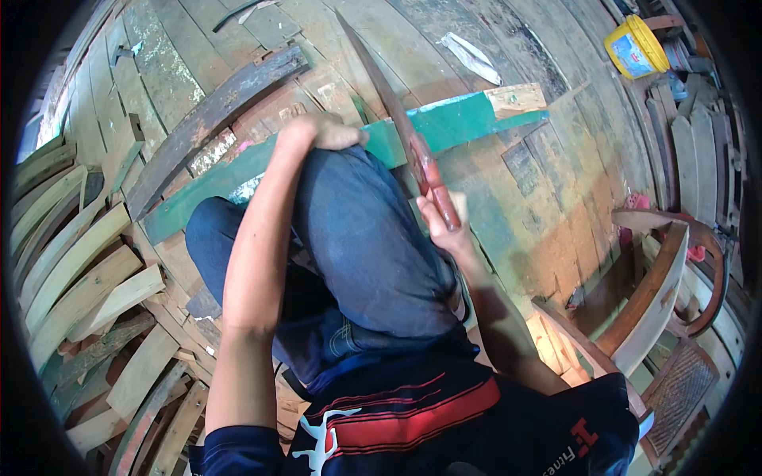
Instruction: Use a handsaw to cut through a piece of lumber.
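A long green-painted plank [460,123] lies across in front of me, with a bare wood patch at its right end. My left hand [327,132] bears down on it beside my raised knee, fingers bent over it and partly hidden. In my right hand [448,222] is the reddish-brown handle of a handsaw [385,91], the fingers wrapped round it. The saw's blade crosses the plank to the right of my left hand and points away from me. My knee [341,198] rests against the plank's near side.
A dark curved board [222,119] lies beyond the plank at left. Stacked wood strips [95,293] crowd the left side. Wooden chair parts [647,301] stand at right, with a yellow bucket [636,47] farther back. A white scrap [471,57] lies on the plank floor [508,230].
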